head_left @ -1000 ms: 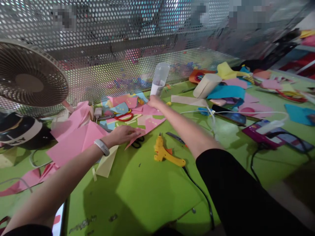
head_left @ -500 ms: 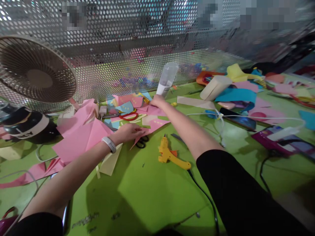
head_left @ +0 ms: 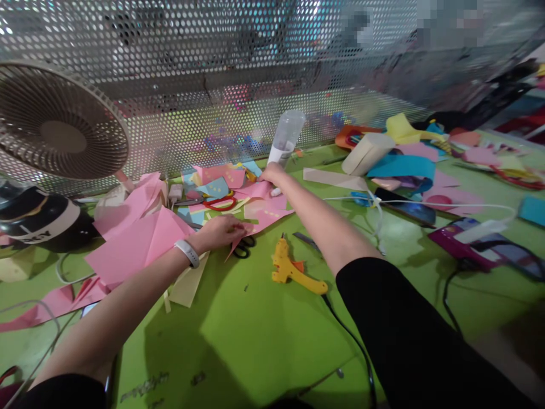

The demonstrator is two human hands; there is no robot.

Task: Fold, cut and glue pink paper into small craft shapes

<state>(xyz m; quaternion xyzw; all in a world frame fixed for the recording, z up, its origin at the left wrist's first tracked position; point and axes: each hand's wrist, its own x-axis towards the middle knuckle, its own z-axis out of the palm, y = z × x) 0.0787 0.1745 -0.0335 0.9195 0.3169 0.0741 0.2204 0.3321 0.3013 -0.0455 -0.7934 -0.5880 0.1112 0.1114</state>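
Note:
My left hand, with a white band on its wrist, has its fingers curled together at the near edge of a pink paper sheet. Black-handled scissors lie partly under that paper. Farther out, my right hand reaches down into the paper pile, its fingers mostly hidden. Just behind it leans a clear plastic bottle with a white lower part. Below my right wrist a small white piece rests on the pink paper. Red-handled scissors lie between the hands, among blue and pink cut paper.
A yellow glue gun with a black cord lies on the green table. At left stand a fan and a black jar. Right hold a paper roll, phones and cables. A perforated metal screen runs along the back.
The view has shifted slightly. A small white piece now shows under my right wrist. Both hands have barely moved.

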